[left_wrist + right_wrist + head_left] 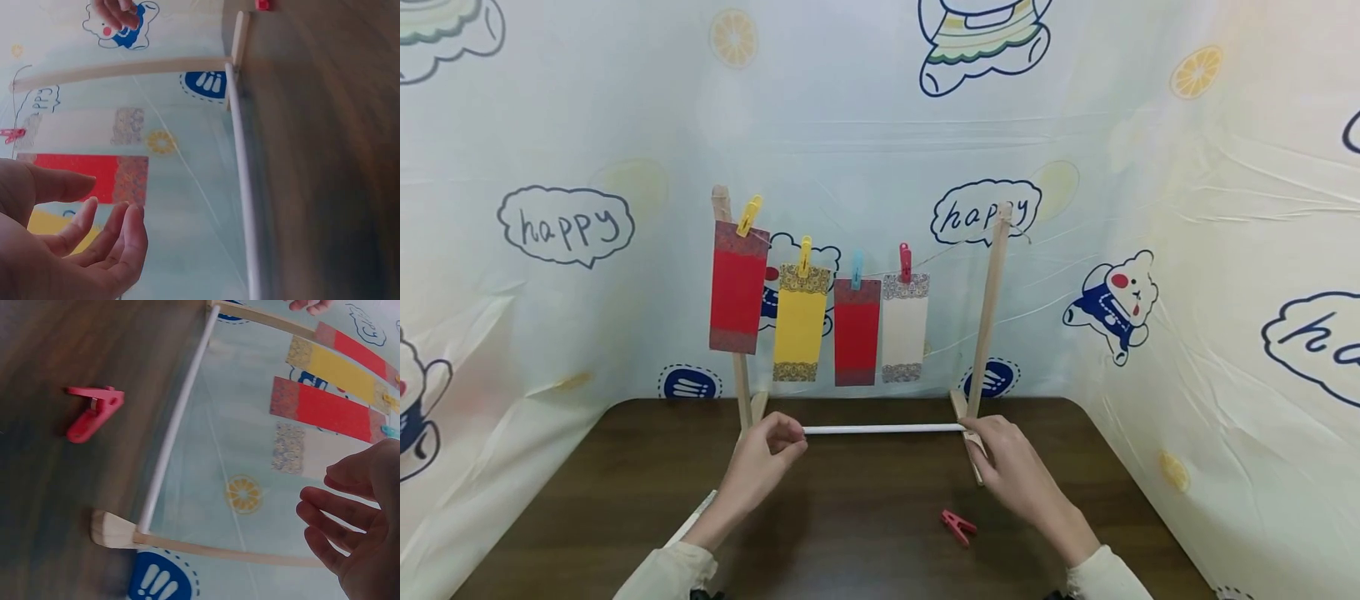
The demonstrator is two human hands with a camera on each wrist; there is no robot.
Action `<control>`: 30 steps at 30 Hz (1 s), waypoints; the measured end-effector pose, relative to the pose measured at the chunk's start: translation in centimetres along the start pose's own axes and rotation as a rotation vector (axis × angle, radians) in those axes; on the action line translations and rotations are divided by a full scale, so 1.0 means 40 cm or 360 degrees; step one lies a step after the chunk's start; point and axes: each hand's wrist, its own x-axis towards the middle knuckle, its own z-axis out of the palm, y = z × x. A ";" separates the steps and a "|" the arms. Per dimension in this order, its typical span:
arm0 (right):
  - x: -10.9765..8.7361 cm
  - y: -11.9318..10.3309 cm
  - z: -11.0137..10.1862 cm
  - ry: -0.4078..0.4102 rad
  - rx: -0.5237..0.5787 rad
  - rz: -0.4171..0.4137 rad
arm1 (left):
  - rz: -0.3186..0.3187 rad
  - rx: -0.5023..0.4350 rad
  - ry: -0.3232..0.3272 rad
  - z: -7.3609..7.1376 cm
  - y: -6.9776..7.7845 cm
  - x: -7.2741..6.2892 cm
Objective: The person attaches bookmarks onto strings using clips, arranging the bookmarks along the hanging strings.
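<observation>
A wooden stand has two uprights, with the right post (990,308) leaning a little, and a white rod (883,429) joining their bases. On the string between the posts hang a large red card (735,287), a yellow card (800,321), a smaller red card (856,342) and a white card (905,333), held by clothespins. My left hand (756,462), fingers loosely bent, holds nothing; the left wrist view shows it apart from the rod. My right hand (359,519) is likewise empty and loosely bent. A red clothespin (958,527) lies on the table near it.
The dark wooden table (850,550) ends at a printed curtain (835,108) behind the stand, with more curtain at both sides. A pale strip (692,517) lies partly hidden behind my left forearm.
</observation>
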 end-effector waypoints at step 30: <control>-0.156 0.032 0.114 -0.0212 0.0209 0.0527 | -0.0454 0.0359 -0.0142 -0.176 -0.243 -0.134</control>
